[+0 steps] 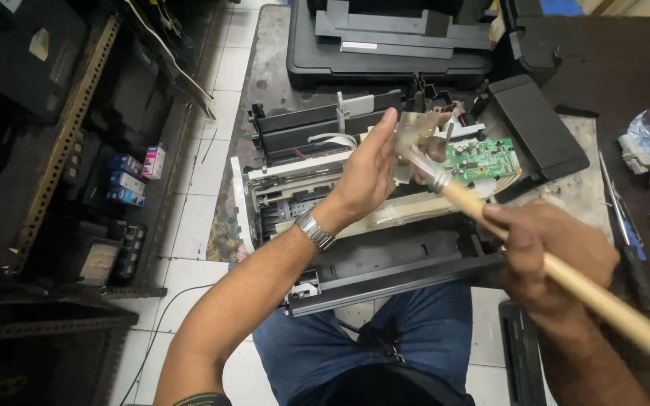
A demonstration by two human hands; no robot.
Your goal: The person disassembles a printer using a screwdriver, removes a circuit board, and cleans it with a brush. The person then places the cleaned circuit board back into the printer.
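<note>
Wooden handle: the brush (566, 280) had a pale wooden shaft that ran from the lower right of the view up and left to a metal ferrule and bristles (418, 159).
Right hand: the right hand (547, 252) was wrapped tight around the shaft near its middle, fingers pressed together on it.
Left hand: the left hand (370, 171) was raised with fingers spread, pinching a small clear plastic part (414, 134) at its fingertips (thumb hidden behind it).
Relation: the part lay up and left of the right-hand grip, straight along the brush's long axis, and the bristle tip touched or nearly touched it; I could not tell which.
Below: an opened printer (355, 218) sat on the lap, its green circuit board (481, 158) just right of the part.
Nearer hand: the left.
</note>
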